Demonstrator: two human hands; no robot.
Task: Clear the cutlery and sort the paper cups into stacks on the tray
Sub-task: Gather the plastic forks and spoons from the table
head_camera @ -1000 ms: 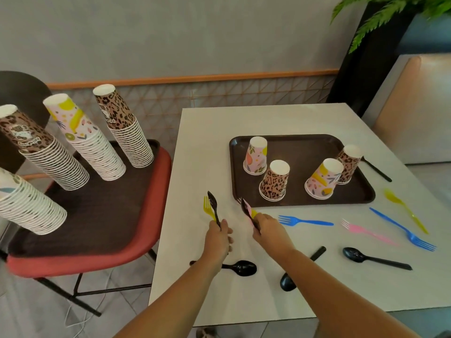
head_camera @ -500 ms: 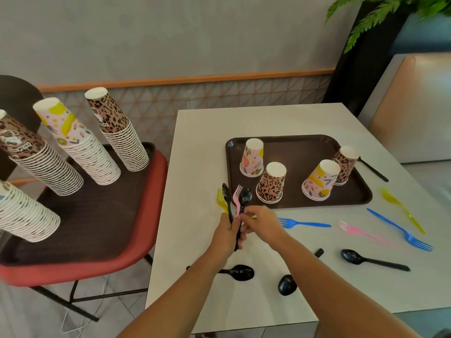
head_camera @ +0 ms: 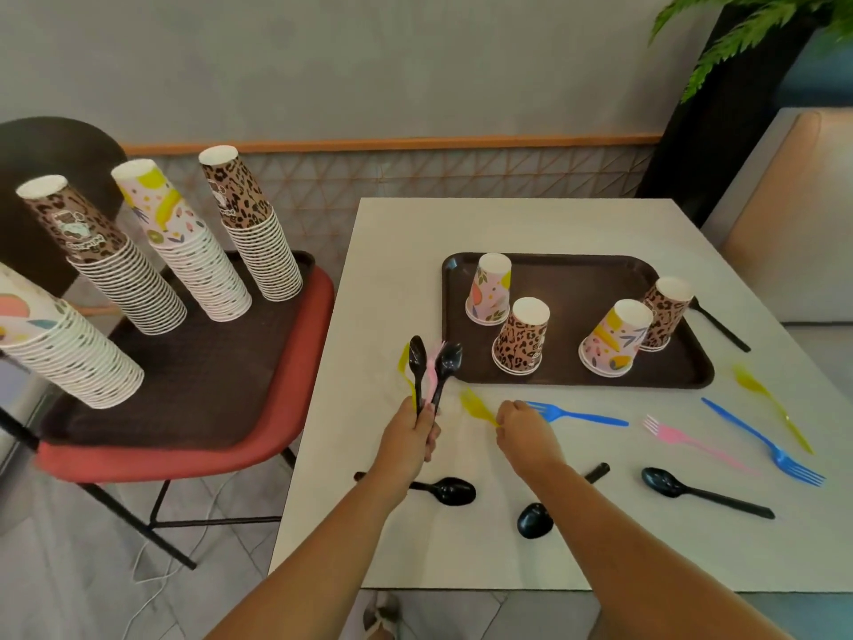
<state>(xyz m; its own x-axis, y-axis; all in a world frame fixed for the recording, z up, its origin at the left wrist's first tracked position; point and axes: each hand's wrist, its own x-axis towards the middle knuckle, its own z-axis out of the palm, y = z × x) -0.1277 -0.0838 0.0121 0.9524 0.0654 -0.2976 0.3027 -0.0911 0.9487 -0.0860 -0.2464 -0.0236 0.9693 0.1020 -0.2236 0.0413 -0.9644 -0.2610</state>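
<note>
A person stands at a white counter [head_camera: 577,228], both bare arms reaching fwd from the btm of the view. The left hand [head_camera: 412,438] is curled round a bunch of cutlery [head_camera: 429,369] held upright: two black spoons, a pink fork and a yellow piece, bowls and tines pointing to 12 o'clock. The right hand [head_camera: 521,431], just at 3 o'clock of the left, pinches the handle of a yellow fork [head_camera: 475,404] whose tines point toward 10 o'clock, low over the counter.

A dark brown tray [head_camera: 577,270] sits at 1 o'clock of the hands. On it stand four upside-down paper cups: a pink floral cup [head_camera: 490,289] at the far left, a leopard-print cup [head_camera: 522,335] nearer, a pink-and-yellow cup [head_camera: 616,337] to its right, and a 2nd leopard cup [head_camera: 664,312] touching that one at the tray's right edge.

Loose on the counter: a blue fork [head_camera: 574,413] just beside the right hand at 3 o'clock, a pink fork [head_camera: 692,441], a long blue fork [head_camera: 764,443] and a yellow utensil [head_camera: 771,406] further right. Black spoons lie near the front edge [head_camera: 443,491], under the right forearm [head_camera: 535,519] and at 4 o'clock [head_camera: 701,491]; another black handle [head_camera: 720,323] lies just behind the tray's right edge.

At 9 o'clock, a red chair [head_camera: 198,455] carries a brown tray w/ four tall cup stacks [head_camera: 203,251].
</note>
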